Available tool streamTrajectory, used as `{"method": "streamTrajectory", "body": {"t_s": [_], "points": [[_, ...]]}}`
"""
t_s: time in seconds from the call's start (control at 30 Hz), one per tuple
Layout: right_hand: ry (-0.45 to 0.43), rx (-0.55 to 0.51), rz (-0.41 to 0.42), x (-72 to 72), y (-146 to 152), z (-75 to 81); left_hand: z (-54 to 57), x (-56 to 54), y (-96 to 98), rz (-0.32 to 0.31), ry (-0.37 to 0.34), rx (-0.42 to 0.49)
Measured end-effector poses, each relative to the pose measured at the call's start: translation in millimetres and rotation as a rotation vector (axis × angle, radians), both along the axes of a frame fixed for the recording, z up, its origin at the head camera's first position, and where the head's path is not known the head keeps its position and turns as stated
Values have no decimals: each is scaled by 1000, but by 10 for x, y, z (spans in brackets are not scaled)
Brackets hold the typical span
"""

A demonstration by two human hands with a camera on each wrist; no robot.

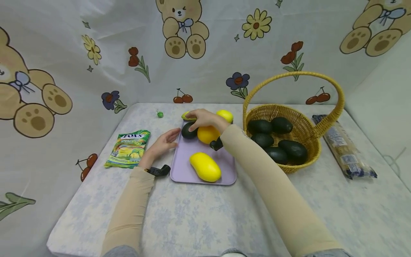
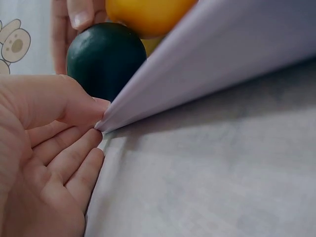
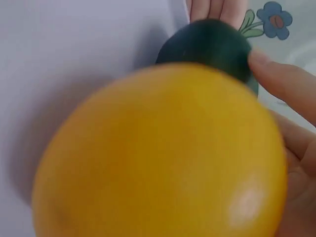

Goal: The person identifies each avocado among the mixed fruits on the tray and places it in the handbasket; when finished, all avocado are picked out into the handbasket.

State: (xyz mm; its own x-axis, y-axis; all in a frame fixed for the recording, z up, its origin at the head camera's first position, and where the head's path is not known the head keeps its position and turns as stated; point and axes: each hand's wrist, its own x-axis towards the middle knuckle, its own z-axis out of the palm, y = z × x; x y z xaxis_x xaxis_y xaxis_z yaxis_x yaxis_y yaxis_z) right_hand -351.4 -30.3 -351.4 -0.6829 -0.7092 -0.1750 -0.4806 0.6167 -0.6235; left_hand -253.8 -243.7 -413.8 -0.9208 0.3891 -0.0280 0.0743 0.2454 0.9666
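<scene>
A lilac tray (image 1: 183, 164) lies on the table, bearing several fruits. My right hand (image 1: 207, 118) reaches over its far left part and grips a dark green avocado (image 1: 188, 130), thumb on the near side. Just right of it, under the wrist, sits an orange-yellow round fruit (image 1: 205, 135), large in the right wrist view. My left hand (image 1: 163, 143) is at the tray's left edge; in the left wrist view its thumb (image 2: 94, 109) and fingertips pinch the rim. A yellow mango (image 1: 205, 167) lies at the tray's near end, a lemon (image 1: 225, 115) at the far right.
A wicker basket (image 1: 316, 156) with a tall handle stands at the right, holding several avocados (image 1: 293, 150). Beyond it lies a long clear packet (image 1: 345, 148). Left of the tray is a green candy bag (image 1: 129, 149); a small green object (image 1: 160, 114) is farther back.
</scene>
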Motion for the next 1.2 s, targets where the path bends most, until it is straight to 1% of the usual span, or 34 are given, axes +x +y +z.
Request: {"method": "streamTrajectory", "body": {"t_s": [0.1,0.2,0.37,0.5,0.6,0.63,0.77,0.87,1.0,1.1,1.2], "points": [[-8,43,-12,-44,37,-16,40,32,32,-4,3,-10],[-22,60,-30,-70,60,-36,58,42,47,0,5,-13],[-34,111,-27,-75,81,-78,35,20,49,2,4,-19],[-23,144,-17,-69,84,-109,-92,-59,17,2,6,-14],[-11,144,-15,-64,75,-115,-181,-117,-11,12,14,-15],[-13,142,-14,-64,70,-116,-193,-122,-16,16,18,-19],[-32,147,-13,-56,56,-119,-183,-119,-21,25,14,-14],[-47,154,-23,-51,51,-133,-110,-77,-1,20,2,-2],[-41,126,-36,-42,48,-144,-9,-12,32,14,1,-18],[-32,70,-36,-20,48,-96,-60,-36,10,25,-4,-21],[-12,-2,-20,15,38,28,-139,-82,-33,44,4,-37]]}}
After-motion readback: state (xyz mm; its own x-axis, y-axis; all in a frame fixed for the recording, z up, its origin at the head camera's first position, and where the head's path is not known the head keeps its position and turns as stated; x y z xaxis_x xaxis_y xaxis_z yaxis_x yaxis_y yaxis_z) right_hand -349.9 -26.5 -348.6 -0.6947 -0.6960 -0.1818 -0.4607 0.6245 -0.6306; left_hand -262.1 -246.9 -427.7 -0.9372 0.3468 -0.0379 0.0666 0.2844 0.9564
